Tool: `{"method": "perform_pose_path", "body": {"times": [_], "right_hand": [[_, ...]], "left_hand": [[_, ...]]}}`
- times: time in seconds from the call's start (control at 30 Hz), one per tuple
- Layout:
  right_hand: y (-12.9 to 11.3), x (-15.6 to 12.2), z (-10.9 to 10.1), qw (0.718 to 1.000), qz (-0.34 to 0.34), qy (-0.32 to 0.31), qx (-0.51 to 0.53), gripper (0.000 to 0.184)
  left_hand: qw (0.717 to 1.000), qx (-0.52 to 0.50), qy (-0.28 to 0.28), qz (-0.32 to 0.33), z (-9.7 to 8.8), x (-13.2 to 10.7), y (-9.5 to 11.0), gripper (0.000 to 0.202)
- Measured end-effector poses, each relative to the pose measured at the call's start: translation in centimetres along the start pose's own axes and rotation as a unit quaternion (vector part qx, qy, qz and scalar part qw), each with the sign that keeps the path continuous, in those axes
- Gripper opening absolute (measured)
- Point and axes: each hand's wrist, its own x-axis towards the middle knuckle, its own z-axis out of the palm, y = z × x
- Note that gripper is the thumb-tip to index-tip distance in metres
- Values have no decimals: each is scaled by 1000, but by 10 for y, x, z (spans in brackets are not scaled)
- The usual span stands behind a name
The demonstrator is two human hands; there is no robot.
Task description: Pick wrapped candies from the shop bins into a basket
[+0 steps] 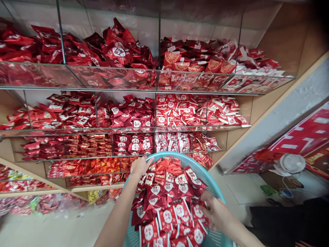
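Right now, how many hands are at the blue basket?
2. The left hand is on the far-left rim of the blue basket; the right hand is at its right side, by the red packets. Some fingers are hidden; no other hand shows there.

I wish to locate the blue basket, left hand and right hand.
Blue basket (212,179), head view: on its rim.
Left hand (138,167), head view: on its back.
Right hand (215,210), head view: on its back.
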Motion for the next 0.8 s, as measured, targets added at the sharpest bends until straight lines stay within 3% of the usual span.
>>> {"method": "perform_pose_path", "body": {"times": [0.07, 0.17, 0.27, 0.4, 0.57, 0.67, 0.8], "right_hand": [[-2, -2, -4, 993, -22, 18, -111, 9], [-8, -5, -9, 962, -51, 46, -265, 19], [-21, -3, -17, 941, -49, 40, -333, 27], [-53, 5, -42, 923, -86, 94, -364, 24], [-113, 25, -94, 893, -159, 206, -368, 24], [-148, 50, -128, 867, -240, 289, -329, 20], [-180, 95, -168, 811, -376, 333, -299, 26]], "left_hand": [[1000, -6, -1, -1, 0, 0, -1, 70], [1000, -9, 5, -4, 1, 0, -2, 70], [1000, -14, 11, -3, 2, 0, -3, 70], [1000, -21, 8, -4, 3, -1, -3, 70], [999, -28, 17, -5, 4, 0, -4, 68], [999, -33, 17, -6, 4, 0, -3, 68], [999, -42, 10, -9, 3, 0, -3, 67]]}}
